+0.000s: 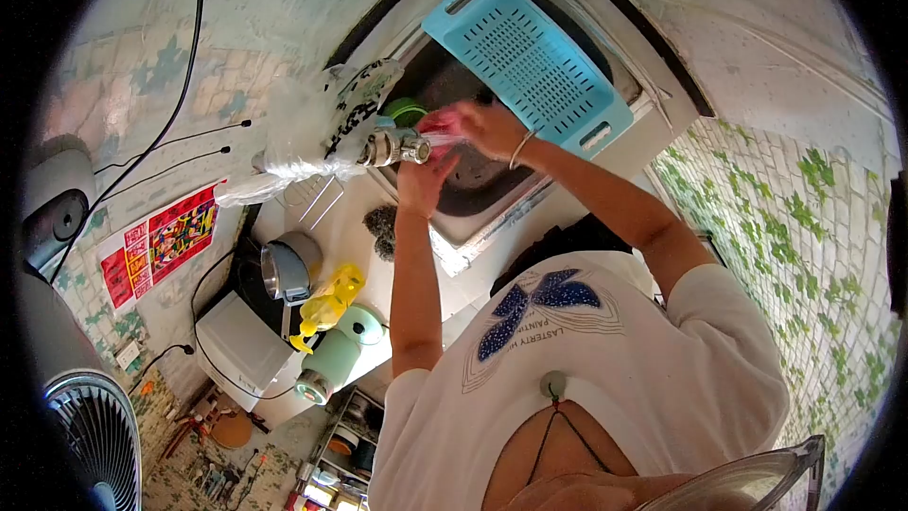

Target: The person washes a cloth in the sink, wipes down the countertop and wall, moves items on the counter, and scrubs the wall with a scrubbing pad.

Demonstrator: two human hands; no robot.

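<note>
My left hand (424, 185) is over the sink (478, 199), partly hidden behind the metal tap (397, 148). Thumb-side fingers show below the spout, but the rest are covered. From the right, my right hand (490, 131) reaches in with bent fingers at a pink-red item (443, 123), whose shape is too blurred to tell. Clear water or plastic shows between the hands, by the spout. A green round item (405, 113) sits in the sink just behind the tap. The blue perforated basket (530, 61) lies across the sink, beyond my right hand.
Clear plastic wrapping (298, 132) hangs left of the tap. On the counter are a dark scrubber (381, 231), a metal pot (291, 265), a yellow bottle (333, 297), a green flask (328, 365) and a white appliance (232, 341). A fan (93, 426) stands at lower left.
</note>
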